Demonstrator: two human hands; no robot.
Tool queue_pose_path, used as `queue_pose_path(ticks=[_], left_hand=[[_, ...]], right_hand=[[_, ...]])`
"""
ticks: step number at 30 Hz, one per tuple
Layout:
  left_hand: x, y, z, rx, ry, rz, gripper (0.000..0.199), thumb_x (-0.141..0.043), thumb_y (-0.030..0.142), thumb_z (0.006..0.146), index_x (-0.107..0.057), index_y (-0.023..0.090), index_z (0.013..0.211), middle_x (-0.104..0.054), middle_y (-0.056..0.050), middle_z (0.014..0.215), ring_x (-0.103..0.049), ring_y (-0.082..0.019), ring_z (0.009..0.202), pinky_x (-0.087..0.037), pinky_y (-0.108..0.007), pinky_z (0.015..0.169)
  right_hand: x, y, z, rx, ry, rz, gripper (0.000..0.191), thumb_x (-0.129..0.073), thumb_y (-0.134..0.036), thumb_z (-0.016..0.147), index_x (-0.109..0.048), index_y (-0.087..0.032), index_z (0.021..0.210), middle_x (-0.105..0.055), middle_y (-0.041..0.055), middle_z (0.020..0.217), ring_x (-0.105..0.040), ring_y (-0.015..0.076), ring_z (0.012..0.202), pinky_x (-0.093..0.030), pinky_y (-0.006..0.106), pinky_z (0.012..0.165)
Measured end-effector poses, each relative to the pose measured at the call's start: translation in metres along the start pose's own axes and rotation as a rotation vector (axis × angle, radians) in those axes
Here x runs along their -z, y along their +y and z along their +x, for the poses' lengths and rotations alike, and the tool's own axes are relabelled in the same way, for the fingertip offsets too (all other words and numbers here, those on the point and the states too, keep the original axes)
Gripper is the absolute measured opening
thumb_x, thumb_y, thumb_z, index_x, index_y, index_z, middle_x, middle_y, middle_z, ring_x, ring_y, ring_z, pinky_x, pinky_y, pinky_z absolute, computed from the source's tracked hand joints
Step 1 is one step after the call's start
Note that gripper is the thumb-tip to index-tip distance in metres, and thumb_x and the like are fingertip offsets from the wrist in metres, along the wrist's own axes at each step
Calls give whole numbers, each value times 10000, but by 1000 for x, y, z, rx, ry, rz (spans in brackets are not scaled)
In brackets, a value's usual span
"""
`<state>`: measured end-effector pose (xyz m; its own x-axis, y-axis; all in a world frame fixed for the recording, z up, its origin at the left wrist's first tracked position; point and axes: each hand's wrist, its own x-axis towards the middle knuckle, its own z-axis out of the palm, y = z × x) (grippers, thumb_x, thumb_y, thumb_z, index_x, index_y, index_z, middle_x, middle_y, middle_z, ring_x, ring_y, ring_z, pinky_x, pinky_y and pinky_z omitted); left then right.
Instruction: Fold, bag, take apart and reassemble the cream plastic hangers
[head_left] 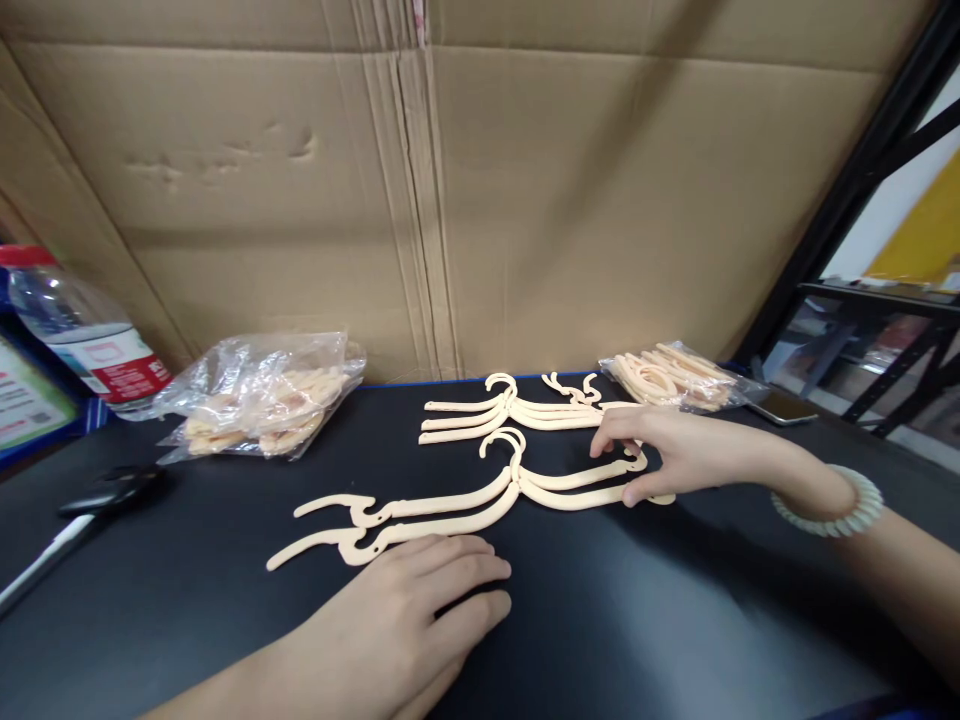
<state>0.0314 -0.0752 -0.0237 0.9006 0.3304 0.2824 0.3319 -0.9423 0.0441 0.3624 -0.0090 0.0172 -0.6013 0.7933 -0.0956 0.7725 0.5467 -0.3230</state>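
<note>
Two cream-coloured folding clothes hangers [457,525] lie side by side, hooks pointing away from me, on the black table [225,630]. Their curved end pieces stick out at the left. My left hand [420,610] rests just in front of their left arms, fingers loosely bent and holding nothing visible. Over their right ends reaches my right hand [667,450], thumb and fingers apart; it partly hides those ends, and I cannot tell whether it touches them. Behind lie several similar hangers [469,420] close together, with small curved pieces [577,393] at their right.
A clear bag of cream parts [262,400] sits at left, and another bag [667,378] at back right beside a phone [780,405]. A bottle [90,330] and a black object with a white cable [112,490] are far left. Cardboard [570,200] walls the back.
</note>
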Motion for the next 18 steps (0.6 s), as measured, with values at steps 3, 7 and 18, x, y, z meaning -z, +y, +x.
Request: queue_pose_path(ticks=[3, 7, 18], left_hand=[[-4, 0, -3, 10, 17, -18, 382, -434, 90, 879, -573, 196, 1218, -623, -69, 1252, -571, -241, 1145, -509, -372, 968], [-2, 1, -1, 22, 22, -41, 386, -438, 83, 870, -571, 198, 1214, -621, -75, 1248, -571, -243, 1141, -505, -376, 972], [8, 4, 6, 36, 3, -76, 359, -480, 62, 843, -588, 197, 1158, -653, -77, 1169, -603, -226, 1093, -497, -359, 983]], right_hand=[[-3, -4, 3, -11, -42, -18, 332, -745, -374, 707, -662, -183, 965, -627, 47, 921, -543, 172, 759, -418, 277, 647], [-4, -7, 5, -1, -41, -8, 125, -681, -256, 755, -667, -184, 855, -642, 22, 833, -537, 145, 696, -386, 255, 591], [-4, -1, 5, -31, -24, -31, 93, -681, -247, 747, -663, -183, 811, -637, 26, 807, -540, 146, 683, -384, 260, 587]])
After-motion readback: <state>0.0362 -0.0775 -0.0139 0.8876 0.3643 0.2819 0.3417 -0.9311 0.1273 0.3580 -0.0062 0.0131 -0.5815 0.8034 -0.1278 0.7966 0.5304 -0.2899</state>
